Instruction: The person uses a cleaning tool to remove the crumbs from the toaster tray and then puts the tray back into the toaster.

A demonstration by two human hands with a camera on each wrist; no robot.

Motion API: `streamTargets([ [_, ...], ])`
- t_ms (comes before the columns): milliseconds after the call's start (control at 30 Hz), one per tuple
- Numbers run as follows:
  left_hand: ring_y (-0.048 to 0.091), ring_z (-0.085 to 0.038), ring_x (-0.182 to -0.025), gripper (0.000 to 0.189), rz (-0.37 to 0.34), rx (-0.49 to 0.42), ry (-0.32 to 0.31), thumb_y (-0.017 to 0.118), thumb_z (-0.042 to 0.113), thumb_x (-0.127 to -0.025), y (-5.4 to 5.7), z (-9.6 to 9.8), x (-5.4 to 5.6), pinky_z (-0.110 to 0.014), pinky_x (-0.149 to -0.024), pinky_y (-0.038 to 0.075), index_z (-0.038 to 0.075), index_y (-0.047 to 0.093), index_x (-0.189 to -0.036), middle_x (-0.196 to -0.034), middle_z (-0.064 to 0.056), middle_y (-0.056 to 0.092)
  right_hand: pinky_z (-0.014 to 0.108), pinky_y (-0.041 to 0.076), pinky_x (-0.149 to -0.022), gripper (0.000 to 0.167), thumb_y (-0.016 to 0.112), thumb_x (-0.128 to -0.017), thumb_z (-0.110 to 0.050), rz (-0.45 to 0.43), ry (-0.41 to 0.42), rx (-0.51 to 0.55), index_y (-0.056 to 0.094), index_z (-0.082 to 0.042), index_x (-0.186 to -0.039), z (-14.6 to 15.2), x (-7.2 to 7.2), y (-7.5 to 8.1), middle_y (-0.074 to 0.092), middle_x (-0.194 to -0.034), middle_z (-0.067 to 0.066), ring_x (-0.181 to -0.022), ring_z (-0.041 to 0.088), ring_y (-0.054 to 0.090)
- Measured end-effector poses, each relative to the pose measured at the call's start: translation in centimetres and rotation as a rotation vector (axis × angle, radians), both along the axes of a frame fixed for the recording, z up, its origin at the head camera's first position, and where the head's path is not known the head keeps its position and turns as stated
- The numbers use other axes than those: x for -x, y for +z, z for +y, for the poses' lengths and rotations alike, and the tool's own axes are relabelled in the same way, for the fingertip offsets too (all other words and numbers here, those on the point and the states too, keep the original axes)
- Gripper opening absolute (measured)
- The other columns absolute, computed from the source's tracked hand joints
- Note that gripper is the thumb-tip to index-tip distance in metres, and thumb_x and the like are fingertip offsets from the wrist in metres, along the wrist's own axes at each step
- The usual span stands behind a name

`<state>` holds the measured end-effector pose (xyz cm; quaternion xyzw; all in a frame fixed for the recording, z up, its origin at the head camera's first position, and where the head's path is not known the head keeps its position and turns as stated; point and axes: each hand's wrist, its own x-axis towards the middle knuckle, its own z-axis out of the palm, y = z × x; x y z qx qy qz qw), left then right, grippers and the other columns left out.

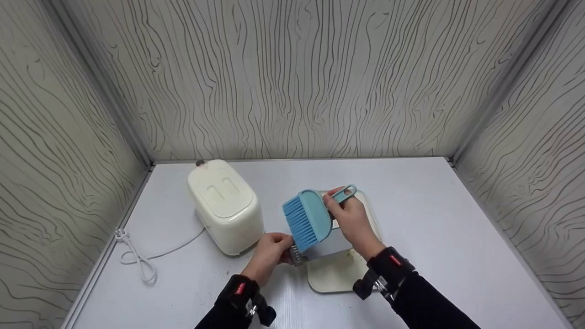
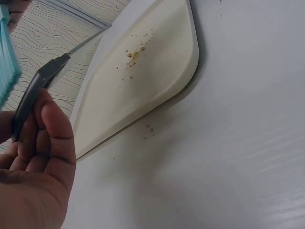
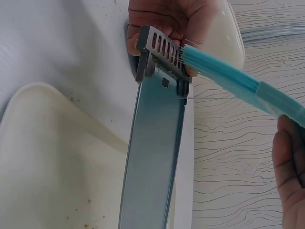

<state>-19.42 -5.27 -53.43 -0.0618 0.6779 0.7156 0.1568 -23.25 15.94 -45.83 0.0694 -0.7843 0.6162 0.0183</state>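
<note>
Just below the centre of the frame in the head view, the person's left grip (image 1: 271,253) was closed firmly about the slotted end (image 3: 167,51) of a long grey plate (image 3: 153,157), with thumb and fingers pinching it from either side. The right grip (image 1: 353,223), right of centre, had its fingers curled round the handle (image 1: 343,193) of a blue brush (image 1: 316,214), whose looped tip stuck out past the hand toward the upper right. The brush's bristles (image 1: 300,224) pointed to the left, and in the right wrist view their tips met the slots, where small specks showed. The plate was held slantwise over a cream tray (image 1: 335,277), which lay flat on the white bench (image 1: 438,228) in the lower middle of the head view. In the left wrist view a cluster of brown crumbs (image 2: 135,55) sat on the tray at the upper middle, and a few more specks (image 2: 150,130) lay on the bench just beside its edge. Left of centre in the head view stood a cream appliance (image 1: 228,205) with two raised bars on its lid; its white cord (image 1: 179,249) ran leftward to a looped length and a plug (image 1: 121,235).
</note>
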Motion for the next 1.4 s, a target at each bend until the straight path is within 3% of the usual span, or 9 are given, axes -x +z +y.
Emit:
streamTargets([
  [567,0.064,-0.013,-0.072,0.024,0.002,-0.008,-0.039,0.058,0.016,-0.103,0.5,-0.2,-0.3,-0.027,-0.068,0.057,-0.006,0.068,-0.107,-0.087,-0.007,0.067,0.028,0.053,-0.073,0.024,0.061,-0.104,-0.027,0.004,-0.074,-0.110,0.061,-0.008,-0.118,0.9,0.5,-1.4,0.064,-0.098,0.006,-0.087,0.018,0.058],
  [833,0.065,-0.013,-0.072,0.022,0.014,-0.035,-0.034,0.058,0.014,-0.102,0.0,-0.6,-0.1,-0.025,-0.068,0.056,-0.006,0.066,-0.106,-0.089,-0.008,0.069,0.032,0.053,-0.074,0.021,0.060,-0.105,-0.025,-0.010,-0.123,-0.125,0.061,-0.007,-0.114,2.6,0.8,-1.7,0.059,-0.090,0.005,-0.083,0.018,0.055],
  [1200,0.064,-0.013,-0.073,0.021,0.030,-0.049,-0.039,0.058,0.014,-0.102,-0.2,-0.9,-0.1,-0.025,-0.069,0.056,-0.006,0.065,-0.105,-0.087,-0.007,0.067,0.027,0.054,-0.078,0.029,0.059,-0.105,-0.032,-0.024,-0.166,-0.181,0.060,-0.006,-0.119,5.1,1.2,-2.1,0.068,-0.105,0.010,-0.094,0.018,0.062],
  [1400,0.061,-0.011,-0.069,0.019,0.045,-0.069,-0.037,0.059,0.012,-0.102,-0.5,-0.9,-0.1,-0.024,-0.065,0.054,-0.005,0.064,-0.100,-0.082,-0.004,0.065,0.025,0.052,-0.074,0.033,0.058,-0.105,-0.035,0.008,-0.191,-0.235,0.061,-0.006,-0.120,6.3,1.4,-2.3,0.069,-0.103,0.011,-0.090,0.017,0.060],
])
